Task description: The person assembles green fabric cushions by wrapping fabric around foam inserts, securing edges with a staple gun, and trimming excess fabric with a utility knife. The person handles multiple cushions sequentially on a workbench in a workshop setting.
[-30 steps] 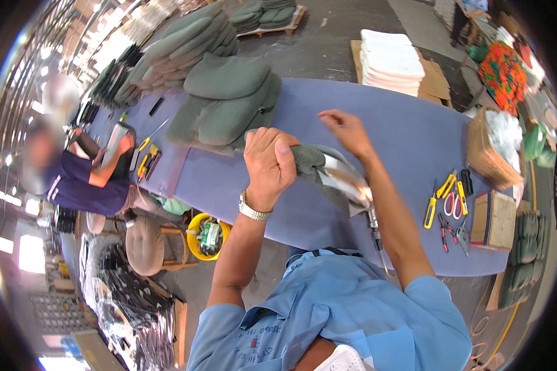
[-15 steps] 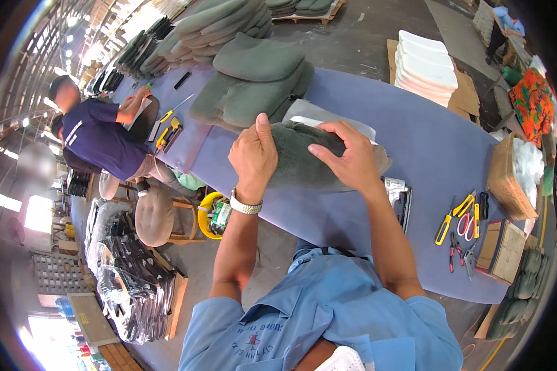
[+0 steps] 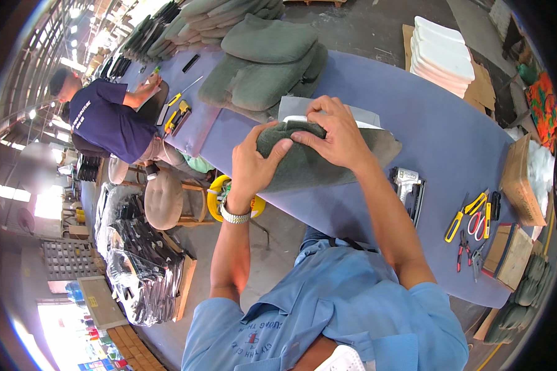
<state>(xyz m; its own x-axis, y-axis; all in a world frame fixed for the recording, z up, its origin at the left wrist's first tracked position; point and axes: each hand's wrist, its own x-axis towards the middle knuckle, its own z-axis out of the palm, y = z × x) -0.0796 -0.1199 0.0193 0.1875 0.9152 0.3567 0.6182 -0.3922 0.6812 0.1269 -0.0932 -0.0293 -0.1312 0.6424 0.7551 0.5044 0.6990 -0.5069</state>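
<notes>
A dark green fabric cover (image 3: 319,173) is spread over a white panel (image 3: 360,117), whose pale edge shows along the far side. My left hand (image 3: 252,162), with a metal-band watch at the wrist, clasps the cover's left end; its thumb lies on top and its fingers curl behind. At the far edge my right hand (image 3: 335,132) pinches a folded lip of the same fabric between thumb and fingers. Both thumbs are close together at that fold. To the right of the cover lies a staple gun (image 3: 407,185).
Green padded cushions (image 3: 263,68) are stacked beyond my hands. Cutters, scissors (image 3: 476,224) and pliers (image 3: 463,250) lie at the right, near a cardboard box (image 3: 521,185). Another person (image 3: 111,114) works at the left end. A yellow bucket (image 3: 214,196) stands below the table edge.
My right hand has moved left and now pinches the cover's far edge into a fold. The left thumb has come down from pointing up onto the fabric. The whole view has shifted slightly.
</notes>
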